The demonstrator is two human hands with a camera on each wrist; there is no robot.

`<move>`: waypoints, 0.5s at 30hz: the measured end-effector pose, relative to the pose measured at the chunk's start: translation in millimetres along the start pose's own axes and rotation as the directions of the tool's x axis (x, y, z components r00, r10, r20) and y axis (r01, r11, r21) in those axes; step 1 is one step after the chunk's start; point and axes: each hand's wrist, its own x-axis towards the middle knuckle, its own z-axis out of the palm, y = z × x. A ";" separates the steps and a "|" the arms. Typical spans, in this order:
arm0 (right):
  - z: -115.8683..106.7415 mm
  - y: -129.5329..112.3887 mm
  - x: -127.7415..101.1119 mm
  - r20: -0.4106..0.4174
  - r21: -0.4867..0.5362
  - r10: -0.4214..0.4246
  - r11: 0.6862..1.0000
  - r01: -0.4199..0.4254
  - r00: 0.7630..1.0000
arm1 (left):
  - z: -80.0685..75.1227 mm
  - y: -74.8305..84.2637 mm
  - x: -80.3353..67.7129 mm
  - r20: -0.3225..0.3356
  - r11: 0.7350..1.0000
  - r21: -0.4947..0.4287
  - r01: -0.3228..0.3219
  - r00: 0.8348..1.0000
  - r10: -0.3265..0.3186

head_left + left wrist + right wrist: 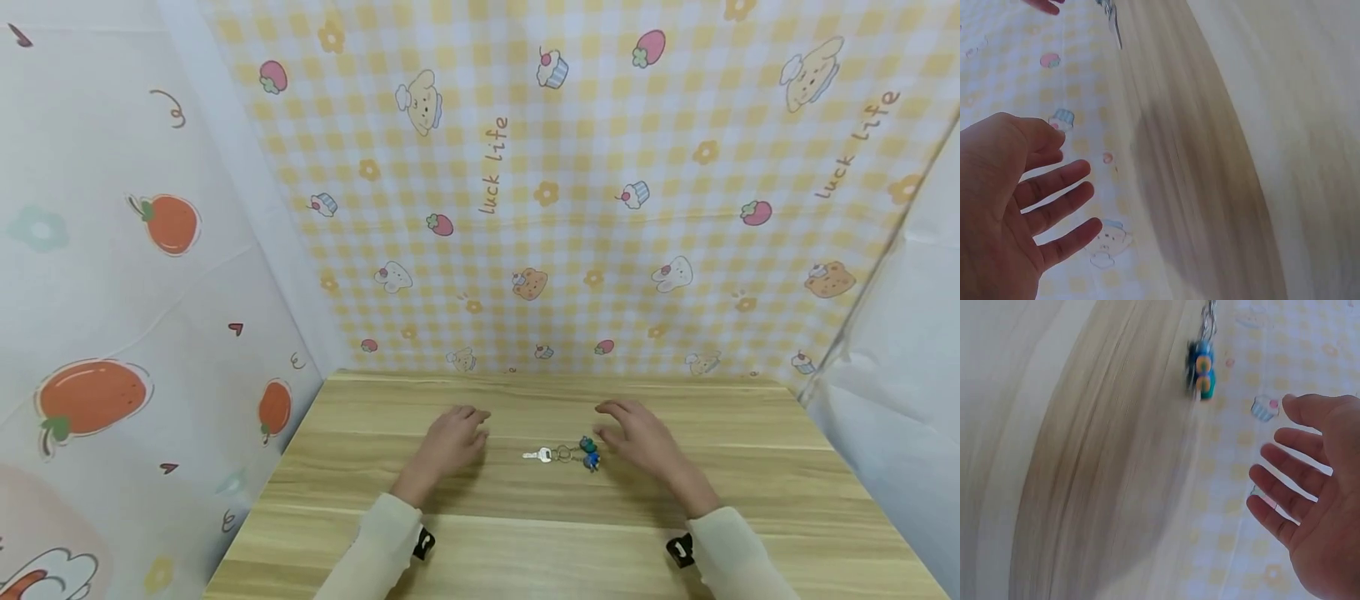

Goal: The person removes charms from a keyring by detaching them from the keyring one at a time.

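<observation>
A silver key (538,455) lies on the wooden table, joined by a ring (562,453) and short chains to two small blue and green charms (591,461). To the left of the key is my left hand (452,442), fingers loosely bent and holding nothing. On the other side my right hand (640,437) is close to the charms but apart from them, also holding nothing. The right wrist view shows the charms (1204,372) near the relaxed fingers of the right hand (1310,481). In the left wrist view the key (1114,28) is at the top, beyond the left hand (1022,194).
The wooden table (540,558) ends at a yellow checked cloth (570,250) hung behind it. A white fruit-print sheet (150,317) hangs on the left and a plain white one (892,358) on the right. Each wrist wears a black strap.
</observation>
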 end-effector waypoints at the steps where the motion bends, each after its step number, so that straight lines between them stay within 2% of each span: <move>1: 1.3 -3.7 0.4 0.012 0.007 0.007 1.000 -0.007 1.000 | 1.0 3.1 -0.2 -0.003 1.000 -0.002 -0.008 1.000 0.008; 7: 10.1 -19.1 2.5 0.064 0.036 0.042 0.998 -0.045 0.997 | 10.7 21.7 0.9 -0.015 0.998 -0.040 -0.040 0.999 0.039; 15: 27.9 -25.2 5.6 0.063 -0.023 -0.012 1.000 0.014 0.998 | 21.1 48.5 9.6 0.012 0.996 -0.028 -0.087 0.996 0.088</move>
